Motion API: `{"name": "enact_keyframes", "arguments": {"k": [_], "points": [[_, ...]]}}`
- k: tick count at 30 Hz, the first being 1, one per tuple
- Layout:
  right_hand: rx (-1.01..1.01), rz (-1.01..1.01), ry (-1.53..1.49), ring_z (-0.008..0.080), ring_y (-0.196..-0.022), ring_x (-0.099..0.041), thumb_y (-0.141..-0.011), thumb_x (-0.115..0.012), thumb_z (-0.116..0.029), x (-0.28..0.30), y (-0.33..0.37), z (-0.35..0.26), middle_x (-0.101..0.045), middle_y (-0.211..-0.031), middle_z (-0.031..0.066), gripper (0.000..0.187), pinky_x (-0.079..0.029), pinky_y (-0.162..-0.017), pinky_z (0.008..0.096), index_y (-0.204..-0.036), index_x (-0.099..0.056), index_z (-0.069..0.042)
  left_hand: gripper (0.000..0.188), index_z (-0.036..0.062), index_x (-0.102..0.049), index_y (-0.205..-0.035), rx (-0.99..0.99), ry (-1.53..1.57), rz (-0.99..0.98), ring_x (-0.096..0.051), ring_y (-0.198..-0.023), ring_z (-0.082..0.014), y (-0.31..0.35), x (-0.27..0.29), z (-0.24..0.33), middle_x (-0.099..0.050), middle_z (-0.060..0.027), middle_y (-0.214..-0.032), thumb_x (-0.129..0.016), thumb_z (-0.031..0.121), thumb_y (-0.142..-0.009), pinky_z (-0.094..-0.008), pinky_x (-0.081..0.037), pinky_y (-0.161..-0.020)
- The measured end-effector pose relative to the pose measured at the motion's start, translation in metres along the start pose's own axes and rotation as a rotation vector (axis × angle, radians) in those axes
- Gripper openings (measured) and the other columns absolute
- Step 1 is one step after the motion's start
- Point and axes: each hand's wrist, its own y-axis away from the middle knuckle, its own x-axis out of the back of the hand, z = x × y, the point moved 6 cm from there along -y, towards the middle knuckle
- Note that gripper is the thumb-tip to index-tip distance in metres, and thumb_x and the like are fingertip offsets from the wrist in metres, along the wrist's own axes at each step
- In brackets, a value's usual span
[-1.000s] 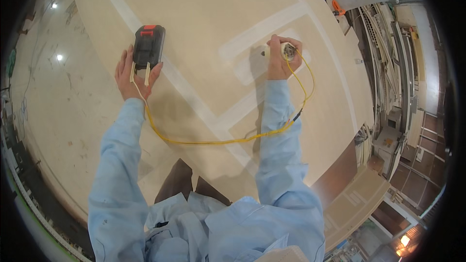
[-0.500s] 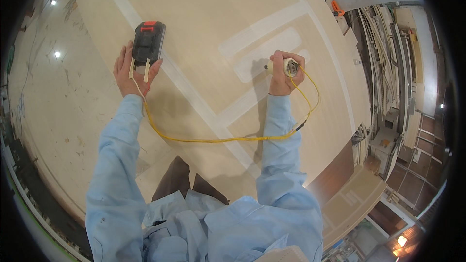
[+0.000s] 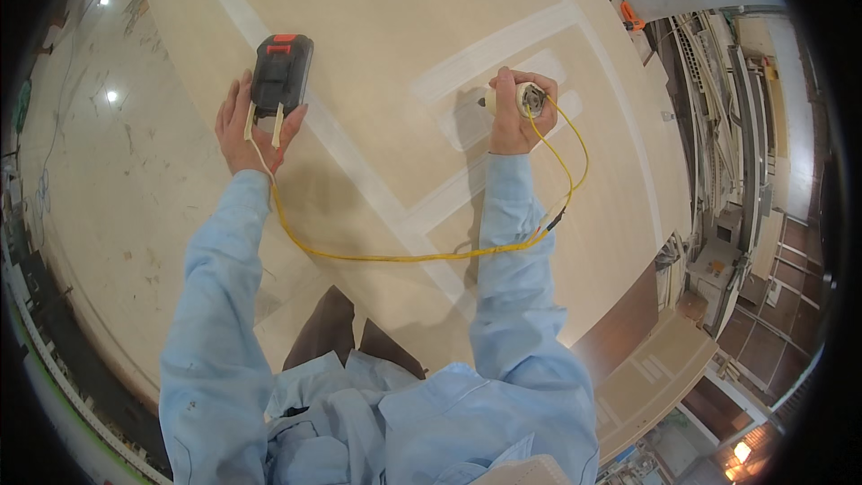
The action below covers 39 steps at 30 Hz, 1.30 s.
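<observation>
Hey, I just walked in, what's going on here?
A person in light blue sleeves holds a black battery pack with red tabs in the left hand and grips a pale cylinder, perhaps a small motor, in the right hand. A yellow cable links the two, crossing the right sleeve; near the pack, pale strips run along its leads. Both are over a large beige panel with white bands.
</observation>
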Motion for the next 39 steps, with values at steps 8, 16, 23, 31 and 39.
{"name": "enact_keyframes", "arguments": {"k": [8, 16, 23, 31, 39], "points": [[0.102, 0.001, 0.072, 0.0164, -0.077, -0.069, -0.088, -0.076, -0.004, 0.031, 0.01, -0.033, -0.07, -0.084, 0.0112, 0.02, -0.056, -0.071, 0.0289, -0.095, -0.058, -0.002, 0.083, 0.0056, -0.054, -0.144, -0.108, -0.128, -0.018, -0.045, -0.142, -0.0333, -0.004, 0.001, 0.008, -0.058, -0.0163, -0.144, -0.091, 0.03, -0.075, -0.0424, -0.043, -0.114], [0.02, -0.019, 0.135, 0.0168, -0.077, -0.068, -0.088, -0.073, -0.003, 0.029, 0.022, -0.017, -0.07, -0.084, 0.0114, 0.017, -0.055, -0.073, 0.0298, -0.096, -0.058, -0.002, 0.083, 0.005, -0.055, -0.144, -0.133, -0.052, 0.008, -0.045, -0.142, -0.0319, -0.005, -0.001, 0.003, -0.058, -0.014, -0.144, -0.092, 0.03, -0.074, -0.0411, -0.044, -0.113], [0.119, -0.025, -0.002, 0.0155, -0.076, -0.068, -0.088, -0.075, -0.001, 0.019, 0.016, -0.037, -0.069, -0.084, 0.0102, 0.019, -0.055, -0.071, 0.0278, -0.096, -0.058, -0.002, 0.081, 0.0052, -0.056, -0.142, -0.121, -0.166, -0.002, -0.047, -0.14, -0.0329, -0.004, 0.004, 0.009, -0.059, -0.0138, -0.143, -0.092, 0.028, -0.073, -0.042, -0.044, -0.112], [0.051, -0.034, 0.037, 0.0143, -0.073, -0.067, -0.088, -0.077, -0.004, -0.007, 0.018, -0.015, -0.068, -0.082, 0.0088, 0.021, -0.055, -0.07, 0.0276, -0.096, -0.058, -0.003, 0.089, 0.0088, -0.055, -0.144, -0.12, -0.106, 0.027, -0.046, -0.141, -0.0268, -0.004, 0.004, 0.01, -0.061, -0.0063, -0.142, -0.094, 0.037, -0.07, -0.0397, -0.032, -0.119], [0.091, -0.051, 0.063, 0.0168, -0.075, -0.068, -0.088, -0.074, -0.001, 0.023, 0.031, -0.03, -0.068, -0.083, 0.0102, 0.018, -0.056, -0.071, 0.0295, -0.096, -0.058, -0.002, 0.087, 0.0053, -0.054, -0.144, -0.159, -0.204, 0.029, -0.048, -0.14, -0.0314, -0.004, 0.003, 0.014, -0.06, -0.0119, -0.143, -0.094, 0.028, -0.07, -0.0408, -0.042, -0.113]]}}
